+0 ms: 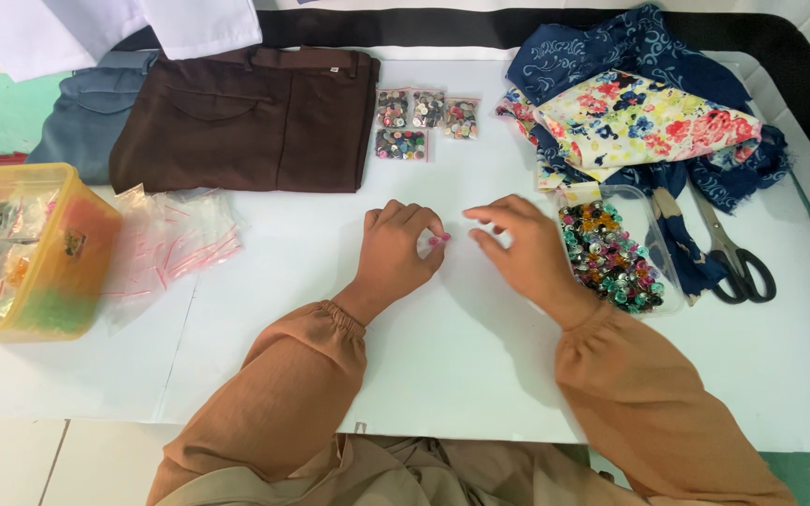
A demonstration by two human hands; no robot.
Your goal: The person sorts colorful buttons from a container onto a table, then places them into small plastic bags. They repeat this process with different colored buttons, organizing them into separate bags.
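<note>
My left hand point(396, 248) rests on the white table point(442, 356), its fingers curled around a small clear plastic bag with a pink seal strip point(437, 241). My right hand point(517, 245) hovers just to its right with fingers spread, thumb and forefinger reaching toward the bag's edge. Right beside that hand stands a clear plastic tub of colourful buttons point(611, 258). Several small sealed bags of buttons point(422, 122) lie further back in the middle.
Folded brown trousers point(246, 117) and blue cloth lie at the back left. A yellow plastic box point(25, 248) with a pile of empty zip bags point(175, 239) stands at the left. Floral and navy fabrics point(639, 112) and black scissors point(738, 262) lie at the right.
</note>
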